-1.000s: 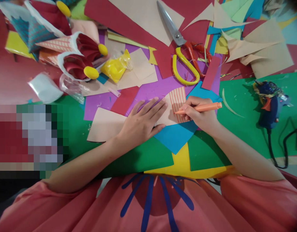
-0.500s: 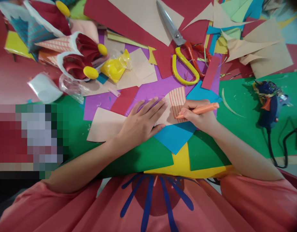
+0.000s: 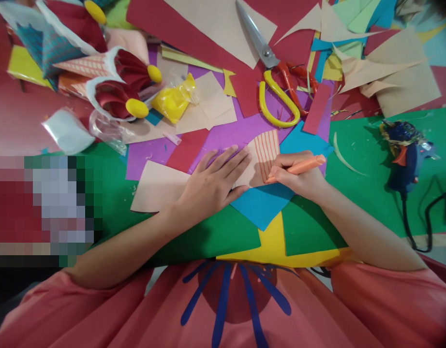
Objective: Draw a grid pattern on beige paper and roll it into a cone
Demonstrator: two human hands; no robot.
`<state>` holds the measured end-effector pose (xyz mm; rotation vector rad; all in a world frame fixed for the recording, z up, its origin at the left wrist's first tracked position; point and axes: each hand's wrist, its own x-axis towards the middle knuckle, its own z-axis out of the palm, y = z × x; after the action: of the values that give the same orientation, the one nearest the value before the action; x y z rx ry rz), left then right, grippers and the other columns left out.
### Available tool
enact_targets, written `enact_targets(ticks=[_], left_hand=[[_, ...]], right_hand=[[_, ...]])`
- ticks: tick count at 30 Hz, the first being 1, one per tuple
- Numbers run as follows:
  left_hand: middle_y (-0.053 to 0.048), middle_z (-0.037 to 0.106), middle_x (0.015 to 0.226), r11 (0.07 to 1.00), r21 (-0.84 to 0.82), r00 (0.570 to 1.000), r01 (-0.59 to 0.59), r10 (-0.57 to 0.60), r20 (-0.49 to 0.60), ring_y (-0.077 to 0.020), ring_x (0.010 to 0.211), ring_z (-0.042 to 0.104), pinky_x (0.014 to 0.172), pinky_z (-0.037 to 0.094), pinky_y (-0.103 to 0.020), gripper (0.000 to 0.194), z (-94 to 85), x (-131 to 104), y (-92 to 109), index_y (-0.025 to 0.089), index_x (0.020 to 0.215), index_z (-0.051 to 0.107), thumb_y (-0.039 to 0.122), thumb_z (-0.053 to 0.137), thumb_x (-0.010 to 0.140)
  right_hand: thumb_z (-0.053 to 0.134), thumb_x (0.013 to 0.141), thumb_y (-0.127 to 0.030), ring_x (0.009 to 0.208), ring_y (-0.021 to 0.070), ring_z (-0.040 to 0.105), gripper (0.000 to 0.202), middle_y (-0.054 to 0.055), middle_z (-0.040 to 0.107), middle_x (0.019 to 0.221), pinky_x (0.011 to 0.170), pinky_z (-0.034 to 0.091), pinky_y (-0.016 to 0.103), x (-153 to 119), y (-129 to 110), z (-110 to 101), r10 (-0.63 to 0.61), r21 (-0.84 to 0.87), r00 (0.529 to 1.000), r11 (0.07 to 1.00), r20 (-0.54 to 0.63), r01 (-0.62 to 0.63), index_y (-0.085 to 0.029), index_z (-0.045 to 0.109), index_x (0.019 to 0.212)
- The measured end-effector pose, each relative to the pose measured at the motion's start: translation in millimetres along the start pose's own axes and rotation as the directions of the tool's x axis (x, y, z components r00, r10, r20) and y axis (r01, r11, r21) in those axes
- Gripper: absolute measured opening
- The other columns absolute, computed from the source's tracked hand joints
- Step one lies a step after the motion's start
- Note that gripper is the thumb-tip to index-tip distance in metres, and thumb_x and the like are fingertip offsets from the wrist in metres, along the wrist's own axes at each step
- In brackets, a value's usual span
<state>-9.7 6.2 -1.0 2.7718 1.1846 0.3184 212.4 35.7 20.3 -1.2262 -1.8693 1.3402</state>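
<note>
Orange marker (image 3: pixel 306 165) now nearer the lower edge of cream paper (image 3: pixel 266 153), thin orange stripes fanning down one end, right hand (image 3: pixel 299 174) pinching the marker, left hand (image 3: pixel 215 181) spread flat

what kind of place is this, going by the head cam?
Likely a craft table: a right hand drawing stripes with an orange marker, big scissors and a glue gun nearby.
</note>
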Motion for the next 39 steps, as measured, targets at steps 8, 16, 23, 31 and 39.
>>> enact_targets(ticks=[8,16,23,31,39], left_hand=[[-0.010,0.048,0.147,0.999,-0.030,1.000,0.012,-0.011,0.007,-0.0273,0.136,0.045,0.112,0.031,-0.044,0.054,1.0,-0.5,-0.3,0.013,0.143,0.042,0.044,0.039,0.099],[-0.010,0.048,0.147,0.999,-0.044,1.000,0.019,-0.019,0.011,-0.0270,0.137,0.044,0.113,0.030,-0.043,0.054,0.8,-0.8,0.4,0.014,0.144,0.041,0.044,0.038,0.100],[-0.010,0.046,0.148,0.998,-0.059,0.999,0.017,-0.015,0.035,-0.0276,0.137,0.042,0.114,0.030,-0.044,0.055,-0.7,-0.5,0.0,0.014,0.146,0.039,0.044,0.038,0.099],[-0.011,0.047,0.147,0.993,-0.058,0.994,-0.099,0.102,0.045,-0.0266,0.137,0.043,0.114,0.030,-0.047,0.054,-3.0,-3.6,8.6,0.014,0.144,0.042,0.045,0.033,0.100],[-0.013,0.048,0.146,0.992,-0.072,0.990,-0.101,0.107,0.092,-0.0286,0.134,0.046,0.111,0.034,-0.047,0.056,-5.7,-2.8,10.0,0.014,0.142,0.044,0.048,0.034,0.099]], right_hand=[[0.048,0.072,-0.018,0.043,0.0051,0.038,0.026,-0.004,0.048,0.045,0.044,0.028,0.021,1.4,-2.6,-0.4,-0.022,0.009,0.999,1.000,0.026,0.022,-0.018,0.047,0.047],[0.050,0.071,-0.019,0.044,0.0057,0.043,0.024,-0.003,0.052,0.046,0.043,0.030,0.021,2.2,-4.0,-2.5,0.025,0.080,0.998,0.996,0.056,-0.030,-0.017,0.051,0.046],[0.056,0.075,-0.027,0.038,0.0068,0.045,0.021,-0.003,0.055,0.048,0.036,0.033,0.021,2.1,8.7,-3.1,0.176,0.381,0.956,0.921,-0.233,-0.077,-0.019,0.053,0.056],[0.059,0.087,-0.045,0.055,0.0097,0.058,0.029,-0.001,0.064,0.064,0.053,0.047,0.025,-0.6,7.5,0.5,-0.002,0.105,0.921,0.993,-0.390,0.047,-0.020,0.063,0.074],[0.058,0.088,-0.032,0.058,0.0099,0.056,0.023,0.000,0.061,0.062,0.053,0.043,0.024,2.0,11.9,0.2,0.035,0.012,0.957,0.999,-0.289,-0.034,-0.018,0.062,0.070]])
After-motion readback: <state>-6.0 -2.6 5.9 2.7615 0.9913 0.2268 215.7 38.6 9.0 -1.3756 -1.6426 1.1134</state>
